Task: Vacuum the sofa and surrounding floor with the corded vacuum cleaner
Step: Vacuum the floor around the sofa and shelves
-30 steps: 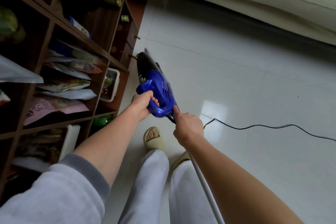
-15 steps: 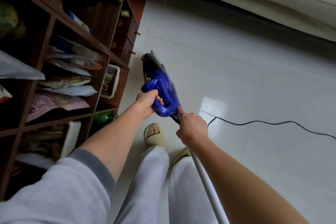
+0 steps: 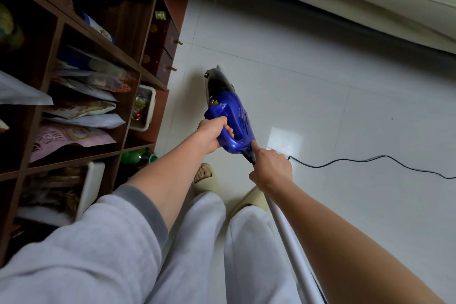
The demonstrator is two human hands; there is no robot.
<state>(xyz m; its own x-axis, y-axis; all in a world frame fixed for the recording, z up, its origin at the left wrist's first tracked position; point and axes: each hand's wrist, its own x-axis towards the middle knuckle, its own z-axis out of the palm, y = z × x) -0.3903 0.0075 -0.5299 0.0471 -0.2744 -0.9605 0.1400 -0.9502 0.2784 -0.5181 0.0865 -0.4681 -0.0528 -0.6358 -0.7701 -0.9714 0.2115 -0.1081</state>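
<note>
The blue handheld vacuum cleaner point(image 3: 228, 116) is being held off the white tiled floor point(image 3: 320, 111), dark nozzle end pointing away from the body, approx. midway between the shelf unit and the sofa. Its rear handle is being gripped by the left hand point(image 3: 212, 136), fingers curled round it. The right hand point(image 3: 270, 168) is being kept just behind the vac's back end, curled where the black power cord point(image 3: 345, 161) exits; a white tube point(image 3: 291, 249) is also running down under that forearm, and whether cord, tube or both are being pinched cannot be told. From that hand the cord is trailing rightward in loose curves over the tiles.

The cream sofa point(image 3: 357, 0) is lying along the top right, well apart from the nozzle. At left, a dark wooden shelf unit point(image 3: 148, 76) is being crowded w/ packets, papers and bottles; a white plastic bin point(image 3: 145, 106) is sitting in a lower cubby near the vac. Pale slippers point(image 3: 204, 177) are being worn, feet planted just below the hands.

Risks, as judged: slack cord is lying close to the feet, so a step back or right could be snagging it and yanking the plug or tripping the person. A swing left could be knocking the nozzle into the shelf edge or bin. Loose packets nr. the shelf front could be getting sucked in.
</note>
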